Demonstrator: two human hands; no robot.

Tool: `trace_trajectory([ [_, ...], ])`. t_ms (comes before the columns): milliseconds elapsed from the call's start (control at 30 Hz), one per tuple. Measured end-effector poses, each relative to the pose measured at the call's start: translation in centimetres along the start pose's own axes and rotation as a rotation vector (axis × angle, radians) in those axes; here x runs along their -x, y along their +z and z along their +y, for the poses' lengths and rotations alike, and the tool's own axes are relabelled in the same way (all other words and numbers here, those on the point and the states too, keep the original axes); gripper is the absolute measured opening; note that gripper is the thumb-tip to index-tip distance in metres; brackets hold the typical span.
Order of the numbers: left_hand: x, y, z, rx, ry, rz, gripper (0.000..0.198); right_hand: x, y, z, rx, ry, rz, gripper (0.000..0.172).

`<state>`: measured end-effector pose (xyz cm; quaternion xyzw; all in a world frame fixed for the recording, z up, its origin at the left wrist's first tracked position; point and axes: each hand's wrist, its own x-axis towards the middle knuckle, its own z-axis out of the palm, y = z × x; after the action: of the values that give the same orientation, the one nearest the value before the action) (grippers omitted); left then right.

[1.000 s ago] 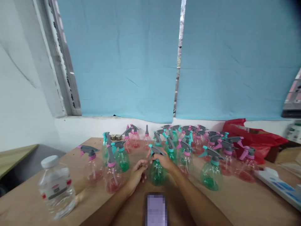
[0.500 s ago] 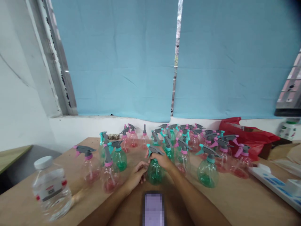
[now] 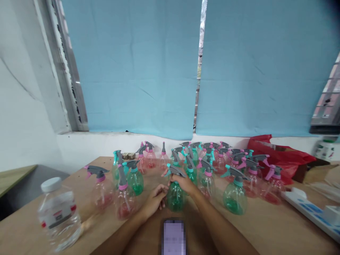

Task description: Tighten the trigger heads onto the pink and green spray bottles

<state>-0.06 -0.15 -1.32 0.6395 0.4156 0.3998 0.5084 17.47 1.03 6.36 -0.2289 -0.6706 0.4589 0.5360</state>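
Note:
A green spray bottle [image 3: 175, 202] with a grey and teal trigger head stands upright on the table in front of me. My right hand [image 3: 183, 182] is closed round its neck, just below the trigger head. Close against the bottle's left side is my left hand [image 3: 156, 200], its fingers curled inward; whether they hold anything is hidden. To the left stand a pink spray bottle [image 3: 125, 205] and another green spray bottle [image 3: 135, 182]. On the right, a green spray bottle [image 3: 235, 198] stands apart from my hands.
Several more pink and green spray bottles crowd the table's back right. A large clear water bottle [image 3: 58, 216] stands front left. A phone [image 3: 173, 237] lies below my hands. At right are a red plastic bag [image 3: 281, 156] and a white and blue power strip [image 3: 310, 210].
The view has tilted very slightly, so everything sits a little lower. Both hands keep nearly the same places at the green spray bottle.

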Motion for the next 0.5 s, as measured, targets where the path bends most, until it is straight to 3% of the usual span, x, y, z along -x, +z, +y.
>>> trace_trajectory([
  [300,-0.21,-0.03,-0.62,-0.015,0.008,-0.01,0.045,0.51,0.18,0.13,-0.072,0.067,0.056,0.023],
  [500,-0.09,-0.03,-0.47,-0.009,0.011,-0.02,0.045,0.29,0.12,-0.49,-0.011,0.005,-0.006,0.031],
])
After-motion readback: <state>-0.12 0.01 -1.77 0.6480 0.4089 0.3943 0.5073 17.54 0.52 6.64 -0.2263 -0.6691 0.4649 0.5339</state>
